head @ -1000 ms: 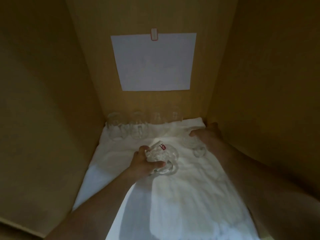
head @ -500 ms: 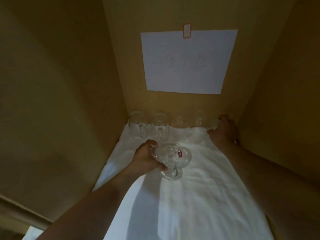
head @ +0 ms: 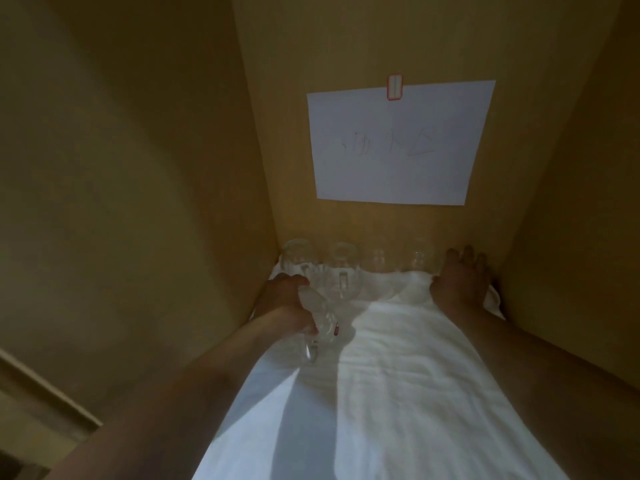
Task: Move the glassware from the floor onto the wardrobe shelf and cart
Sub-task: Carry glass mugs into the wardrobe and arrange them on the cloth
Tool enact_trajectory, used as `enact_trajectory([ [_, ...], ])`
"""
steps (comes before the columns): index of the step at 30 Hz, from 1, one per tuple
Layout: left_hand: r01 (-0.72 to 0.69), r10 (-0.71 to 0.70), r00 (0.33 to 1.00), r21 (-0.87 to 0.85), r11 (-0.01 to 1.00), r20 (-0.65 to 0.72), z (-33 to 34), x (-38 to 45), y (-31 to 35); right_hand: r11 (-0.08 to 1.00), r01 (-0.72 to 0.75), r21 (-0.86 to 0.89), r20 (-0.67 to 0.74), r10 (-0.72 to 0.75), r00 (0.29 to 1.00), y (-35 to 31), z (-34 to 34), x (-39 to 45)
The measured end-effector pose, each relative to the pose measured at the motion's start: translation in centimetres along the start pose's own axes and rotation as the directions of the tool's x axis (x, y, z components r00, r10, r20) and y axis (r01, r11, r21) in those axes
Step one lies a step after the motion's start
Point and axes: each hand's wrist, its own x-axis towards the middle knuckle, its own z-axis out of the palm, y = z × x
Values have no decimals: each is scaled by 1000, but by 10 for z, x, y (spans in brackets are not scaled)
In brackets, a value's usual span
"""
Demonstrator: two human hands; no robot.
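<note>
Two hands are on the white cloth (head: pixel 398 375): the left hand (head: pixel 287 306) has its grip around a glass mug (head: pixel 320 317), and the right hand (head: pixel 457 282) lies flat with its fingers spread wide.

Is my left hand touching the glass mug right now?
Touching. The head view shows the left hand with fingers curled round the glass mug over the white cloth.

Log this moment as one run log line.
left hand grips glass mug over white cloth | right hand flat at back right corner | row of glasses along back wall
</note>
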Motion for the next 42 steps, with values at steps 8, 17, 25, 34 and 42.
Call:
enact_trajectory([
  [8, 16, -6, 999, 287, 958, -37, -16, 24, -18, 975, 103, 198, -267, -47, 963, -41, 9, -56],
  [17, -33, 87, 977, 260, 965, -196, -1, 48, -20, 971, 119, 209, -236, -68, 969, -88, 3, -120],
  [25, -87, 148, 963, 261, 962, -227, 18, 33, -20, 982, 11, 188, -38, -4, 999, -99, 14, -176],
  [34, -317, 327, 942, 126, 940, -70, 11, -46, -6, 994, 18, 111, 106, -30, 994, -97, -31, -231],
  [42, -363, 379, 920, 146, 920, -96, -3, -138, -19, 988, 111, 110, 129, -125, 984, -75, -80, -298],
])
